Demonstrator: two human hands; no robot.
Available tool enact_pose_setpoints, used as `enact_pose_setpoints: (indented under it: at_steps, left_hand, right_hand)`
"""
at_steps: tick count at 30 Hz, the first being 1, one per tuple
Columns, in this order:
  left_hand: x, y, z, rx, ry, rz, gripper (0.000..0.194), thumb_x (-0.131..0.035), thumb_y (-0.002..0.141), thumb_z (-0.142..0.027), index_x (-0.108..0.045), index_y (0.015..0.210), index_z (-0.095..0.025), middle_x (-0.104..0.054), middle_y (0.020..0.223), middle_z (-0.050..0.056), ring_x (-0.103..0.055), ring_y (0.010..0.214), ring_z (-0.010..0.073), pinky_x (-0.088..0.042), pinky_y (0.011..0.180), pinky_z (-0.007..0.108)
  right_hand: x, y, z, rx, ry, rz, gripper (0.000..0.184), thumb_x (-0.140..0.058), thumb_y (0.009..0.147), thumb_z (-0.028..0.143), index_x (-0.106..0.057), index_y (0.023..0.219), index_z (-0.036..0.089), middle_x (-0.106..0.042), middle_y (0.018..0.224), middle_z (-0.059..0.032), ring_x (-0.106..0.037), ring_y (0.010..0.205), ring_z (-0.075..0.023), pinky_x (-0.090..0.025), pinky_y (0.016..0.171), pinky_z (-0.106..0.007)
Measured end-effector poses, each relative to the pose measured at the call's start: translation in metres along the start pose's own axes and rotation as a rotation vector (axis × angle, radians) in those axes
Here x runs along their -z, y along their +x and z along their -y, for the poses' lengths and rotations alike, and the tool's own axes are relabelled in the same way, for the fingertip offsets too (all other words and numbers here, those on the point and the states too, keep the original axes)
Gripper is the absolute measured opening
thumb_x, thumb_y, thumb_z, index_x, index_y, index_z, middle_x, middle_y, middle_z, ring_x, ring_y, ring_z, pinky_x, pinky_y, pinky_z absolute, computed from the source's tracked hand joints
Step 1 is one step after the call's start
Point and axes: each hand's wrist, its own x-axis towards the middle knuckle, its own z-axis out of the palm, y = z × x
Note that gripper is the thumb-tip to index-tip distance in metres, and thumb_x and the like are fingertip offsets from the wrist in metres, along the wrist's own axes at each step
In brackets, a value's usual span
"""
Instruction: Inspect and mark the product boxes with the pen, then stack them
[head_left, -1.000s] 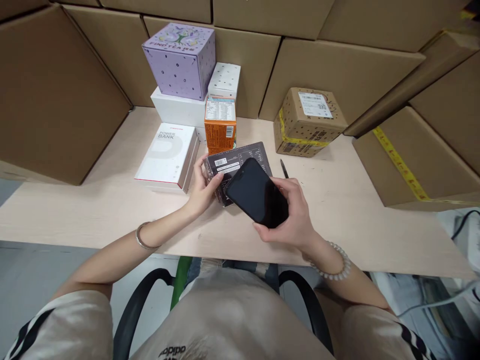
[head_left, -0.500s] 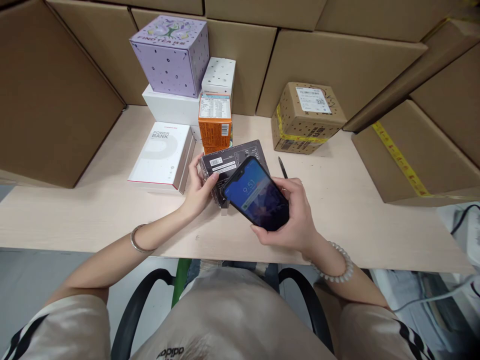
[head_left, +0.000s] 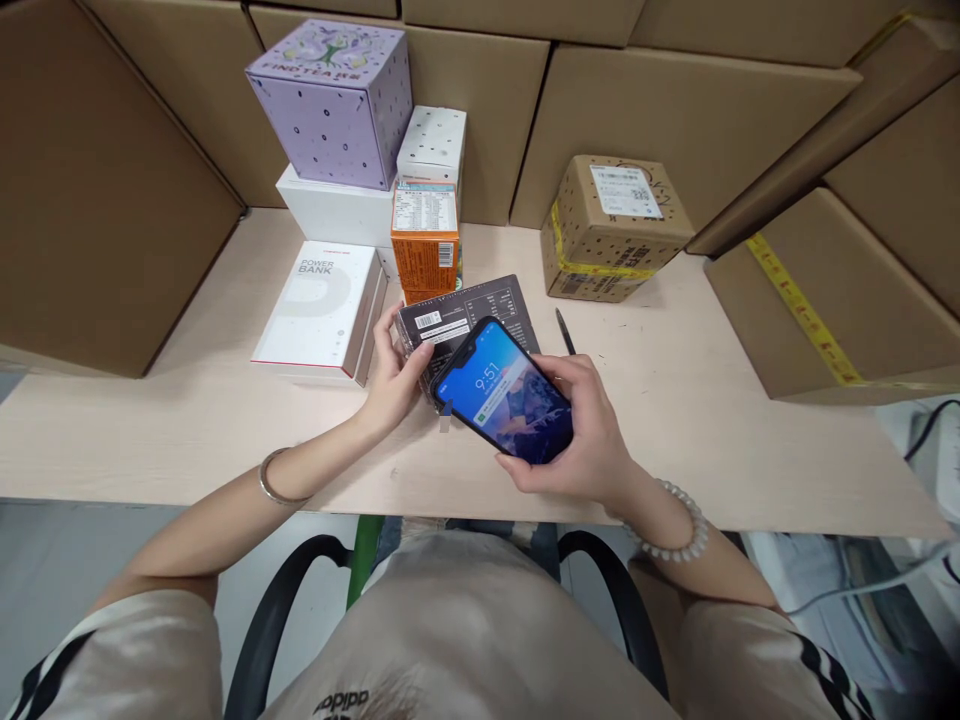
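My right hand [head_left: 581, 440] grips a black smartphone [head_left: 501, 391] over the table, its screen lit and showing a clock. Under the phone lies a flat black box [head_left: 465, 318] with a barcode label and white print. My left hand [head_left: 394, 375] holds that box by its left edge, thumb on top near the label. A silver bangle is on my left wrist and a bead bracelet on my right.
On the light wooden table [head_left: 225, 420] are a white power bank box [head_left: 322, 305], an orange carton [head_left: 424, 238], a purple cube [head_left: 334, 100] on a white box, a taped brown parcel [head_left: 611, 228] and a black pen [head_left: 565, 331]. Big cardboard cartons [head_left: 105, 190] wall the table.
The phone's screen went from dark to lit and now glows brighter. Both hands stay where they were; the view tilted slightly.
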Motion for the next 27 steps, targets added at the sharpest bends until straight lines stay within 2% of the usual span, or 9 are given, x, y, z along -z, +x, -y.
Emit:
enact_pose_setpoints:
  at_steps: [5, 9, 12, 15, 19, 21, 23, 25, 27]
  left_hand:
    - [0.002, 0.0, 0.0, 0.0, -0.015, 0.004, 0.073, -0.085, 0.09, -0.058, -0.042, 0.145, -0.039, -0.067, 0.149, 0.005, -0.064, 0.141, 0.0273, -0.05, 0.123, 0.046]
    - [0.005, -0.001, 0.001, 0.002, 0.023, -0.013, 0.073, -0.087, 0.09, -0.055, -0.043, 0.147, -0.038, -0.064, 0.153, 0.005, -0.06, 0.146, 0.0264, -0.043, 0.131, 0.047]
    - [0.006, 0.0, 0.005, 0.039, -0.024, -0.006, 0.072, -0.085, 0.092, -0.055, -0.042, 0.147, -0.04, -0.064, 0.152, 0.004, -0.061, 0.145, 0.0259, -0.045, 0.128, 0.047]
    - [0.009, 0.001, 0.006, 0.05, -0.065, -0.049, 0.066, -0.085, 0.09, -0.054, -0.046, 0.143, -0.04, -0.065, 0.145, 0.003, -0.062, 0.14, 0.0262, -0.051, 0.12, 0.044]
    - [0.016, 0.004, -0.003, 0.059, -0.056, -0.167, 0.054, -0.088, 0.079, -0.045, -0.062, 0.124, -0.03, -0.07, 0.128, 0.003, -0.065, 0.123, 0.0265, -0.056, 0.102, 0.036]
    - [0.019, 0.004, -0.011, 0.105, -0.085, -0.138, 0.05, -0.088, 0.072, -0.042, -0.066, 0.115, -0.027, -0.071, 0.118, 0.004, -0.066, 0.116, 0.0264, -0.057, 0.096, 0.035]
    - [0.019, 0.002, -0.018, 0.184, -0.16, -0.052, 0.047, -0.086, 0.069, -0.041, -0.066, 0.109, -0.025, -0.072, 0.112, 0.004, -0.068, 0.109, 0.0269, -0.057, 0.092, 0.036]
    - [0.017, 0.0, -0.023, 0.265, -0.237, 0.026, 0.048, -0.085, 0.069, -0.041, -0.066, 0.109, -0.024, -0.073, 0.11, 0.005, -0.07, 0.1, 0.0265, -0.058, 0.087, 0.038]
    - [0.014, -0.002, -0.027, 0.323, -0.265, 0.07, 0.054, -0.086, 0.066, -0.041, -0.067, 0.113, -0.023, -0.073, 0.106, 0.005, -0.07, 0.091, 0.0249, -0.059, 0.081, 0.038]
  right_hand:
    - [0.0, 0.001, -0.002, -0.01, -0.003, 0.002, 0.085, -0.083, 0.071, 0.033, -0.045, 0.147, 0.032, -0.062, 0.129, -0.0106, -0.066, 0.116, -0.0331, -0.065, 0.092, -0.053]
    - [0.0, 0.002, -0.005, -0.008, -0.042, 0.007, 0.084, -0.081, 0.067, 0.032, -0.047, 0.143, 0.032, -0.064, 0.124, -0.0091, -0.066, 0.112, -0.0332, -0.064, 0.091, -0.053]
    - [0.001, 0.003, -0.014, -0.048, 0.002, -0.004, 0.082, -0.082, 0.069, 0.034, -0.049, 0.144, 0.03, -0.064, 0.128, -0.0099, -0.066, 0.116, -0.0328, -0.063, 0.096, -0.053]
    - [0.008, 0.006, -0.032, -0.226, 0.041, -0.055, 0.083, -0.083, 0.075, 0.043, -0.048, 0.149, 0.028, -0.06, 0.138, -0.0129, -0.064, 0.127, -0.0348, -0.059, 0.107, -0.056]
    - [0.023, 0.017, -0.065, -0.518, -0.072, -0.154, 0.082, -0.084, 0.071, 0.051, -0.055, 0.143, 0.024, -0.061, 0.142, -0.0156, -0.061, 0.134, -0.0391, -0.052, 0.115, -0.063]
    - [0.027, 0.023, -0.079, -0.617, -0.132, -0.142, 0.077, -0.083, 0.069, 0.05, -0.06, 0.136, 0.022, -0.064, 0.138, -0.0164, -0.062, 0.133, -0.0401, -0.05, 0.117, -0.065]
    - [0.025, 0.027, -0.087, -0.681, -0.168, -0.087, 0.075, -0.082, 0.067, 0.048, -0.063, 0.133, 0.018, -0.066, 0.135, -0.0185, -0.064, 0.13, -0.0412, -0.05, 0.117, -0.065]
    - [0.019, 0.027, -0.089, -0.704, -0.198, -0.015, 0.078, -0.083, 0.065, 0.046, -0.064, 0.134, 0.014, -0.065, 0.132, -0.0214, -0.065, 0.127, -0.0425, -0.051, 0.115, -0.064]
    - [0.009, 0.024, -0.088, -0.668, -0.235, 0.085, 0.078, -0.083, 0.066, 0.043, -0.065, 0.136, 0.012, -0.065, 0.131, -0.0232, -0.064, 0.126, -0.0435, -0.051, 0.114, -0.062]
